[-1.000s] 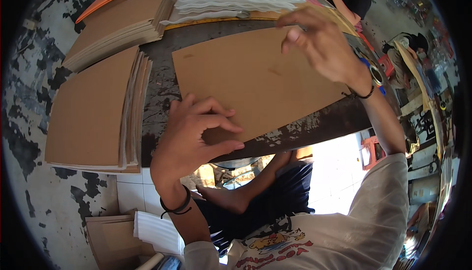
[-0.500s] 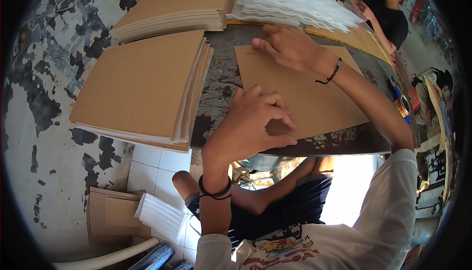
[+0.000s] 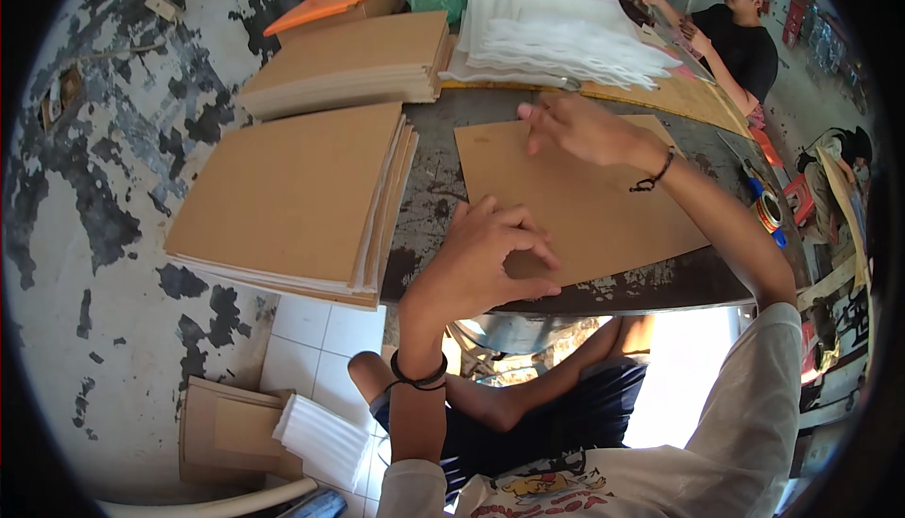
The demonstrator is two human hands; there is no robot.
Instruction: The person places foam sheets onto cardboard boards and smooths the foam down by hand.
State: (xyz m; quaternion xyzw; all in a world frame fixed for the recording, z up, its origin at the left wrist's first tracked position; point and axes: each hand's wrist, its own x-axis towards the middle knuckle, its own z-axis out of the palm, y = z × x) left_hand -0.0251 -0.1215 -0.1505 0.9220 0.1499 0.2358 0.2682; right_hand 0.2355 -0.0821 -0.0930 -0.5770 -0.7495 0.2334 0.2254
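A flat brown cardboard sheet (image 3: 584,207) lies on the dark worn table in front of me. My left hand (image 3: 490,249) rests at the sheet's near left edge, its fingers curved and thumb apart, holding nothing. Over the sheet's far part hovers my right hand (image 3: 594,131), with loosely bent fingers that look apart and no object visible in them. To the left stands a stack of cardboard panels (image 3: 292,197) with thin white layers showing between them.
Behind that stack is another cardboard pile (image 3: 349,56) with an orange item (image 3: 330,1) beyond. White foam sheets (image 3: 556,28) lie at the back. A tape roll (image 3: 768,209) sits on the right edge of the table (image 3: 429,179). Another person (image 3: 740,37) works at the far right.
The whole view has shifted, so the table appears lower. My right hand has lifted slightly from the sheet's far left corner and moved right. My left hand keeps nearly the same pose.
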